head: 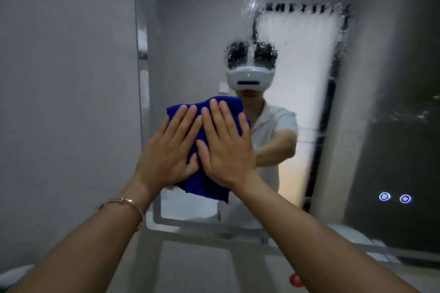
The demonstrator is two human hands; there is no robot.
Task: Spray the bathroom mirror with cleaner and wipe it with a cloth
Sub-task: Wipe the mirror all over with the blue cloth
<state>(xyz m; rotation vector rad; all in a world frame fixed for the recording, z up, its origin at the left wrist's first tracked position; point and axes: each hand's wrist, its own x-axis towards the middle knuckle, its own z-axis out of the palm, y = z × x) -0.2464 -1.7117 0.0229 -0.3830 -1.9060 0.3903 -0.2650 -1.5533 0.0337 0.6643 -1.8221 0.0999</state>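
A blue cloth (202, 188) is pressed flat against the bathroom mirror (357, 102), low on its left half. My left hand (170, 150) and my right hand (226, 147) lie side by side on the cloth, palms down and fingers spread, thumbs touching. Cleaner droplets and wet streaks cover the glass above the cloth, thickest near the top centre. The spray bottle is not in view.
A grey wall (66, 78) borders the mirror's left edge. Two lit touch buttons (395, 197) glow at the mirror's lower right. A person's reflection fills the centre of the glass. Below the mirror runs a counter edge (333, 248), and a red round spot (296, 279) shows lower down.
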